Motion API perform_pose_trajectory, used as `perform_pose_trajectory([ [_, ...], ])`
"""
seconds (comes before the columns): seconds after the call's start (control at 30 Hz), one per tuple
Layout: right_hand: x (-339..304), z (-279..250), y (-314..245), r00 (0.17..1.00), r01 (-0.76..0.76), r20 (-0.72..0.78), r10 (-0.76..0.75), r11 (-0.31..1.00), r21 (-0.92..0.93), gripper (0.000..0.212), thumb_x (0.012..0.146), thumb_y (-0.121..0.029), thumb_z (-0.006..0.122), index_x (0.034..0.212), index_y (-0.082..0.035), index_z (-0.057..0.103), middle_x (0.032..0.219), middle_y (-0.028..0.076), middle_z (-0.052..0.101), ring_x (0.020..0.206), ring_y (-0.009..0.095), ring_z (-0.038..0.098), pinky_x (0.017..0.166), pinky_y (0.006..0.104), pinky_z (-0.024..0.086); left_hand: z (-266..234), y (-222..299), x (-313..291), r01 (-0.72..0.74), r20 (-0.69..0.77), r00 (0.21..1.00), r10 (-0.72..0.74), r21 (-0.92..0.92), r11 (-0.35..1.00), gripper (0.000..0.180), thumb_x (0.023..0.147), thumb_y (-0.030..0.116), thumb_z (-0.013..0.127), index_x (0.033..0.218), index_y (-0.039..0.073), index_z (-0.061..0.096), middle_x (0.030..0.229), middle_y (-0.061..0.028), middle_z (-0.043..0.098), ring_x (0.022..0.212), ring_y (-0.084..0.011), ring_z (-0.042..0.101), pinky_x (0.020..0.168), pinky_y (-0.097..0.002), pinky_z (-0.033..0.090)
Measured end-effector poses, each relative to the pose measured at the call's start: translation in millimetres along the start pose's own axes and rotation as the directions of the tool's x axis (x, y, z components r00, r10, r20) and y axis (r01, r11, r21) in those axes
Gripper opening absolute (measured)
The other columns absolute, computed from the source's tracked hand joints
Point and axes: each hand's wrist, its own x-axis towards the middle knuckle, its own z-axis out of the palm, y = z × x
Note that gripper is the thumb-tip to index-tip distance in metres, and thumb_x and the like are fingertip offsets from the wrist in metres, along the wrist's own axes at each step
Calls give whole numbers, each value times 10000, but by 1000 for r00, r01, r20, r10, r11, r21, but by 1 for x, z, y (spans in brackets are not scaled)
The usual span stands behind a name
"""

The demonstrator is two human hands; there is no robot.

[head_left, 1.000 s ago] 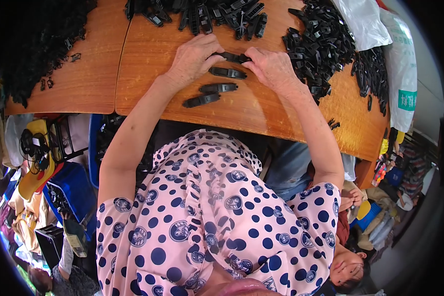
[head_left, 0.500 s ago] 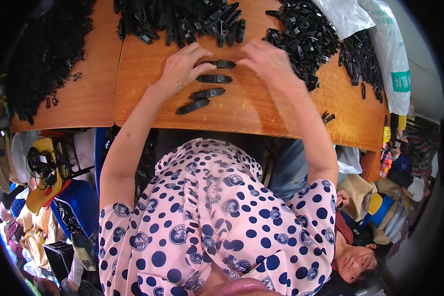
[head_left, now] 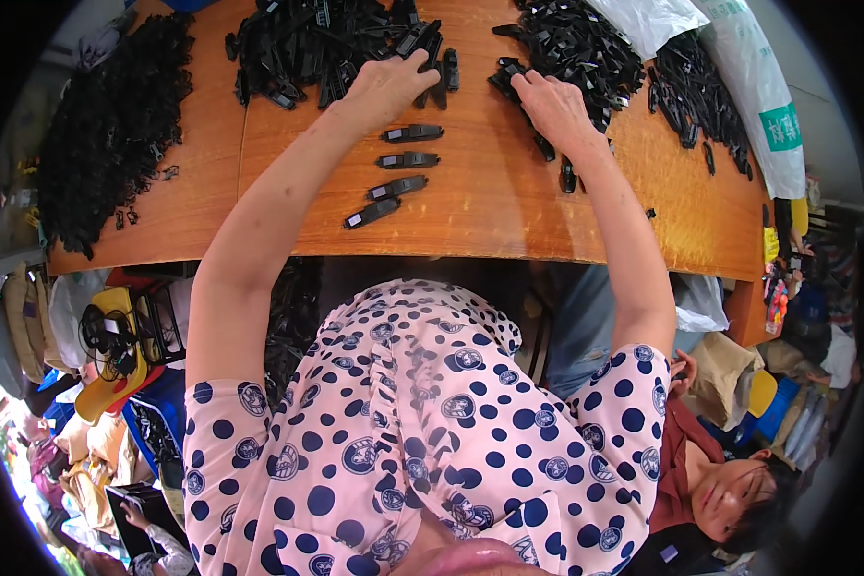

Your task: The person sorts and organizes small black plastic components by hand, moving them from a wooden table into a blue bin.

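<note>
Four black, long, narrow plastic parts lie one behind another on the wooden table in front of me, flat and slightly tilted. Beyond them my left hand reaches into the left heap of similar black plastic parts, its thumb and fingers closing round one at the heap's right edge. My right hand is at the near left edge of another heap of black plastic parts. Its fingertips are curled onto a part there, partly hidden beneath them.
A dense mound of small black pieces covers the table's left end. Thinner black parts lie far right, beside white plastic sacks. The table's front edge runs before my body. A person sits close on my right.
Both hands have left the row of parts and moved apart, the left onto the left heap, the right onto the right heap. The farthest part in the row now lies free.
</note>
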Motion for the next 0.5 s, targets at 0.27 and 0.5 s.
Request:
perform_pose_trajectory([
  [0.27, -4, -1, 0, 927, -178, -176, 332, 801, 571, 273, 869, -210, 720, 1098, -84, 641, 1010, 82, 696, 925, 287, 686, 767, 391, 547, -9, 18, -31, 62, 13, 998, -61, -168, 984, 310, 861, 111, 723, 1064, 85, 490, 1054, -73, 566, 754, -270, 666, 542, -361, 518],
  [0.5, -19, 1, -52, 993, 70, -119, -10, 853, 518, 245, 855, -168, 717, 1064, -65, 639, 1015, 103, 633, 956, 339, 648, 786, 420, 552, -7, 24, -60, -8, -110, 993, -34, -364, 931, 196, 895, 124, 668, 991, 88, 501, 949, -79, 558, 817, -279, 653, 618, -381, 519],
])
